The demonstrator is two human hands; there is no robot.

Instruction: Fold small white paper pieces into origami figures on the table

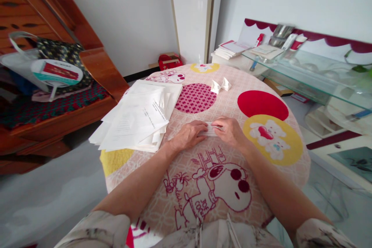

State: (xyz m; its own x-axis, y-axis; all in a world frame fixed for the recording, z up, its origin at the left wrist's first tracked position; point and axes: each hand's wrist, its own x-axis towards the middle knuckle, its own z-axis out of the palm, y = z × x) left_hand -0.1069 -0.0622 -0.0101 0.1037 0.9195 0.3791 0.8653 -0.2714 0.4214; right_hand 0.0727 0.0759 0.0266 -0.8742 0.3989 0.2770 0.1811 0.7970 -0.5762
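Observation:
A small folded strip of white paper [211, 130] lies on the table in front of me, between my two hands. My left hand [192, 135] rests over its left end, fingers curled and pressed onto it. My right hand [231, 131] pinches its right end between thumb and fingers. Farther back on the cloth stand two small folded paper shapes, one on the left [215, 86] and one on the right [226, 84]. To the left of my hands lies a loose stack of paper sheets [130, 116], the top ones showing printed text.
A patterned tablecloth [186, 186] covers the round table. On the right, glass shelves [314, 75] hold cups, metal containers and other items; a pile of papers [229, 49] sits behind. A wooden bench [99, 68] with a bag and a hand fan [56, 73] stands left.

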